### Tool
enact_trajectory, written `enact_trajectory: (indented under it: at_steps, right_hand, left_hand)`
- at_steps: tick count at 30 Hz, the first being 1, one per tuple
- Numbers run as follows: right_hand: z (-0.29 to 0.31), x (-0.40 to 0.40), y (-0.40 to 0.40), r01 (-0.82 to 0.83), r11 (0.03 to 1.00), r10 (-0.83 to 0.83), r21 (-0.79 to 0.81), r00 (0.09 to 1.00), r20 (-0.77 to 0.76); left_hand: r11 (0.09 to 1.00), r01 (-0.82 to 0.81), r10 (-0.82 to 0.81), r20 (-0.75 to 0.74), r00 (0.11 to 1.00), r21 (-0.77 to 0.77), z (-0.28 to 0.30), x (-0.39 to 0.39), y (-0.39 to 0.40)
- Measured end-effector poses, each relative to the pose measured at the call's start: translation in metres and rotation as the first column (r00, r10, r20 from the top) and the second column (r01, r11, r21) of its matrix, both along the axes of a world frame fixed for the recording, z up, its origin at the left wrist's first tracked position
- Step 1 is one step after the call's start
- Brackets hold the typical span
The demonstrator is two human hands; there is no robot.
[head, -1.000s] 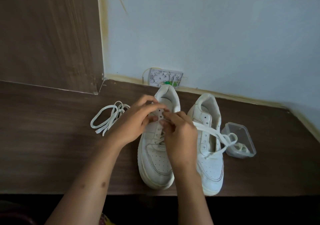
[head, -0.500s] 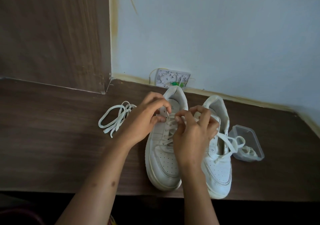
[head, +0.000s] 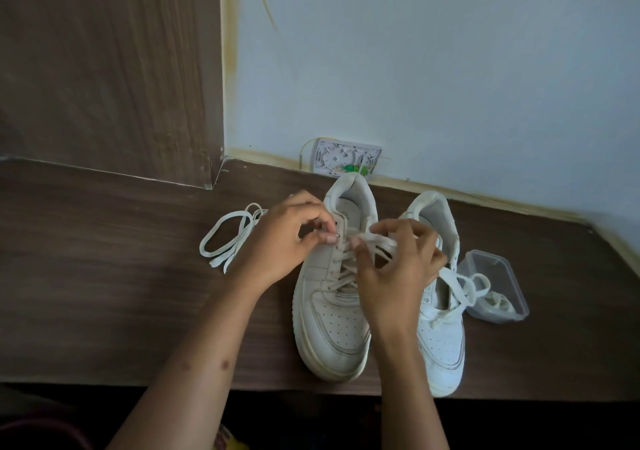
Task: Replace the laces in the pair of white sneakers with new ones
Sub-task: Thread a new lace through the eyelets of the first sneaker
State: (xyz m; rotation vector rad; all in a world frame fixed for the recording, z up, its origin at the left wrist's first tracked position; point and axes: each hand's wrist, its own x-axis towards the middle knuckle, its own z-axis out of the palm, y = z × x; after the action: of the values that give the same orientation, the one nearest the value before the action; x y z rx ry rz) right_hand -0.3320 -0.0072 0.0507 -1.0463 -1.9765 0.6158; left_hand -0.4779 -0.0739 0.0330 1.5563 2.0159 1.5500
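Two white sneakers stand side by side on the brown table, toes toward me. The left sneaker (head: 332,325) has a cream lace (head: 341,273) crossed through its eyelets. My left hand (head: 287,242) pinches the lace tip at the top left eyelet. My right hand (head: 398,269) pinches the other lace end over the tongue and hides part of the lacing. The right sneaker (head: 443,339) has a loose white lace (head: 462,285) trailing off its right side.
A bundle of loose white laces (head: 228,238) lies left of the shoes. A clear plastic box (head: 498,287) holding more lace sits at the right. A white socket plate (head: 346,160) is on the wall behind. The table's front edge (head: 173,382) runs below the toes.
The view has shifted slightly. My right hand drew its lace end to the right across the tongue; my left hand stays pinched at the top left eyelet.
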Motion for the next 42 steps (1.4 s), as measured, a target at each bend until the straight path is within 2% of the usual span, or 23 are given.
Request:
enact_trajectory:
  at_steps: [3, 5, 7, 9, 10, 12, 14, 15, 16, 17, 19, 21, 23, 25, 29, 31, 33, 34, 37, 39, 40, 42]
  right_hand:
    - [0.003, 0.016, 0.0, -0.026, 0.999, 0.025, -0.03, 0.999, -0.026]
    - [0.0, 0.025, -0.002, -0.053, 0.996, 0.055, -0.07, 0.998, 0.025]
    - [-0.006, 0.031, -0.007, -0.056, 0.991, 0.067, -0.124, 0.994, 0.083]
    - [-0.01, 0.032, -0.009, -0.036, 0.986, 0.054, -0.163, 0.993, 0.107]
    - [-0.011, 0.032, -0.011, -0.02, 0.985, 0.04, -0.173, 0.992, 0.116]
    - [-0.013, 0.028, -0.013, 0.011, 0.987, 0.011, -0.157, 0.99, 0.14]
    - [-0.015, 0.025, -0.017, 0.039, 0.994, -0.022, -0.103, 0.987, 0.157]
    - [-0.015, 0.024, -0.018, 0.049, 0.996, -0.035, -0.081, 0.986, 0.16]
    - [-0.015, 0.023, -0.02, 0.056, 0.996, -0.045, -0.064, 0.985, 0.165]
    - [-0.015, 0.022, -0.021, 0.06, 0.997, -0.051, -0.053, 0.984, 0.168]
    - [-0.014, 0.021, -0.021, 0.064, 0.997, -0.056, -0.041, 0.984, 0.167]
    - [-0.014, 0.021, -0.021, 0.063, 0.997, -0.057, -0.037, 0.985, 0.163]
    - [-0.014, 0.021, -0.021, 0.068, 0.997, -0.06, -0.046, 0.985, 0.159]
    - [-0.014, 0.022, -0.021, 0.071, 0.996, -0.062, -0.051, 0.986, 0.157]
    - [-0.014, 0.022, -0.021, 0.069, 0.997, -0.063, -0.036, 0.987, 0.151]
    - [-0.014, 0.022, -0.021, 0.068, 0.997, -0.062, -0.04, 0.987, 0.146]
    - [-0.013, 0.021, -0.021, 0.06, 0.997, -0.052, -0.05, 0.988, 0.142]
    - [-0.013, 0.021, -0.022, 0.055, 0.997, -0.047, -0.05, 0.988, 0.147]
    - [-0.012, 0.021, -0.021, 0.047, 0.998, -0.038, -0.051, 0.986, 0.161]
    - [-0.012, 0.021, -0.02, 0.046, 0.998, -0.036, -0.053, 0.986, 0.166]
    - [-0.012, 0.02, -0.019, 0.045, 0.997, -0.035, -0.057, 0.985, 0.168]
    - [-0.011, 0.02, -0.018, 0.041, 0.997, -0.03, -0.065, 0.986, 0.163]
  left_hand:
    - [0.999, -0.036, 0.033, -0.143, 0.989, -0.021, -0.002, -0.001, 0.001]
    - [0.997, -0.076, 0.075, -0.193, 0.978, 0.001, -0.003, -0.004, -0.001]
    - [0.989, -0.143, 0.147, -0.138, 0.979, 0.037, -0.004, -0.01, -0.003]
    - [0.945, -0.319, 0.321, -0.019, 0.947, 0.067, -0.004, -0.018, -0.006]
    - [0.892, -0.445, 0.442, 0.056, 0.896, 0.083, -0.003, -0.022, -0.007]
    - [0.731, -0.678, 0.652, 0.213, 0.728, 0.08, -0.001, -0.029, -0.013]
    - [0.616, -0.788, 0.755, 0.285, 0.591, 0.002, -0.001, -0.034, -0.019]
    - [0.595, -0.803, 0.78, 0.268, 0.565, -0.038, -0.002, -0.035, -0.021]
    - [0.607, -0.793, 0.778, 0.24, 0.58, -0.052, -0.003, -0.034, -0.021]
    - [0.658, -0.752, 0.74, 0.204, 0.64, -0.029, -0.004, -0.034, -0.02]
    - [0.825, -0.56, 0.552, 0.107, 0.827, 0.071, -0.001, -0.03, -0.016]
    - [0.942, -0.329, 0.331, -0.008, 0.944, 0.072, 0.003, -0.02, -0.01]
    - [0.974, -0.226, 0.227, -0.181, 0.957, 0.029, 0.001, -0.01, -0.004]
    - [0.977, -0.213, 0.207, -0.298, 0.932, 0.013, -0.002, -0.005, 0.001]
    - [0.97, -0.237, 0.208, -0.317, 0.925, -0.055, -0.007, -0.005, 0.005]
    - [0.955, -0.291, 0.244, -0.406, 0.881, -0.058, -0.009, -0.001, 0.007]
    - [0.907, -0.421, 0.375, -0.437, 0.818, -0.009, -0.008, -0.002, 0.007]
    - [0.854, -0.519, 0.486, -0.391, 0.781, 0.025, -0.005, -0.004, 0.005]
    - [0.582, -0.813, 0.812, -0.049, 0.582, -0.005, 0.006, -0.02, -0.009]
    - [0.466, -0.882, 0.884, 0.073, 0.461, -0.07, 0.006, -0.029, -0.02]
    - [0.453, -0.887, 0.891, 0.076, 0.447, -0.087, 0.005, -0.031, -0.023]
    - [0.529, -0.846, 0.849, 0.058, 0.526, -0.072, 0.002, -0.032, -0.023]
